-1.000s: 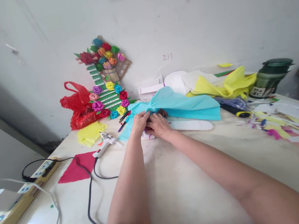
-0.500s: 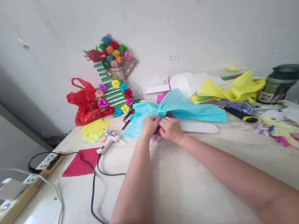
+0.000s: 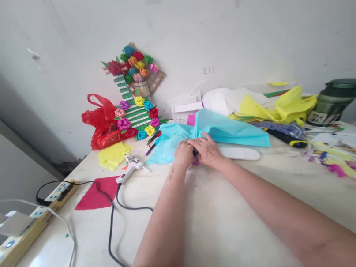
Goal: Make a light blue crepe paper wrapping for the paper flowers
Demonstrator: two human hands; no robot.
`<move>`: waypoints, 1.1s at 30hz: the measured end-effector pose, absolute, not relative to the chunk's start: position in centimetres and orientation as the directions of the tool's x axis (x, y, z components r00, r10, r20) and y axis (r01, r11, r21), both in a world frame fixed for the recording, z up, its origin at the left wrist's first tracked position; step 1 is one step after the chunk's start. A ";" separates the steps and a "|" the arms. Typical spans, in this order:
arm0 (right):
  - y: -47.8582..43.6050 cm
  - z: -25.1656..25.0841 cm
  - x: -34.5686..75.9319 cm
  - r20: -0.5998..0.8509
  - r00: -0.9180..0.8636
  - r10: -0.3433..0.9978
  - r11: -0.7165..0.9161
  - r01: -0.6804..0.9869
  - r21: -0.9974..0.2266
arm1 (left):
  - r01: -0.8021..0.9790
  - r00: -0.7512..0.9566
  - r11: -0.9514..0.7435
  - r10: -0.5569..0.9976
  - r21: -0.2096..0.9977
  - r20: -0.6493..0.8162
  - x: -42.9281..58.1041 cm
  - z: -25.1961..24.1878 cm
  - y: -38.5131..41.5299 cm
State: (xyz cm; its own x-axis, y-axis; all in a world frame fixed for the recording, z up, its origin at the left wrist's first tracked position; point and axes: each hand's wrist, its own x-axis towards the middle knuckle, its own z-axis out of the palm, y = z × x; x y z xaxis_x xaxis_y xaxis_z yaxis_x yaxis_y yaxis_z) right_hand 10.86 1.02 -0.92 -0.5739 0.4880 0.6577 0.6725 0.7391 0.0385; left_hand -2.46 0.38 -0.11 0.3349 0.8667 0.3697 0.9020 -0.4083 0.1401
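My left hand [image 3: 184, 154] and my right hand [image 3: 209, 152] meet at the near edge of a crumpled sheet of light blue crepe paper [image 3: 223, 125]. The left fingers are curled closed. Those of the right hand reach across toward the left one, bent round a small dark thing [image 3: 195, 152] that shows between the hands; its kind is hidden. A bit of purple shows just below it. Beside my right wrist lies a long white strip with a rounded end [image 3: 241, 153], partly under the blue paper.
To the left are a white glue gun [image 3: 130, 168], red paper [image 3: 95, 195], yellow paper [image 3: 114, 155] and a power strip [image 3: 40, 221]. A flower-covered guitar model [image 3: 136, 113] and red bag [image 3: 105, 124] stand behind. A black-yellow handled tool [image 3: 287, 138], green bottle [image 3: 337, 101] and paper scraps [image 3: 346, 162] lie right.
My right hand has turned flatter, its fingers stretching farther over toward the left hand. Both hands have come slightly nearer to me, and the blue paper's raised fold has shifted a little.
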 end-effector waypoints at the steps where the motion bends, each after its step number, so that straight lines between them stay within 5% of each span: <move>1: 1.0 -1.0 10.9 0.646 -0.570 0.507 0.725 0.688 0.039 | 0.900 0.334 -0.411 0.865 0.147 0.375 -2.5 -0.1 0.4; 9: 1.3 -1.3 10.7 0.583 -0.541 0.606 0.625 0.777 0.071 | 0.864 0.218 -0.375 0.880 0.335 0.423 -3.3 0.9 0.2; 16: 1.2 -0.8 10.9 0.593 -0.578 0.561 0.660 0.744 0.101 | 0.902 0.301 -0.399 0.855 0.165 0.422 -4.5 1.2 -0.3; 24: 1.0 0.9 12.2 0.729 -0.483 0.485 0.690 0.724 0.021 | 0.880 0.329 -0.407 0.895 0.247 0.303 -4.9 1.0 0.4; 29: 1.2 2.9 14.3 0.624 -0.125 0.771 0.344 0.907 -0.242 | 0.861 0.288 -0.366 0.923 0.352 0.255 -4.9 1.4 0.5; 33: 2.0 4.0 15.9 0.356 -0.064 0.932 0.162 0.954 -0.251 | 0.844 0.269 -0.342 0.936 0.414 0.226 -4.8 1.8 0.3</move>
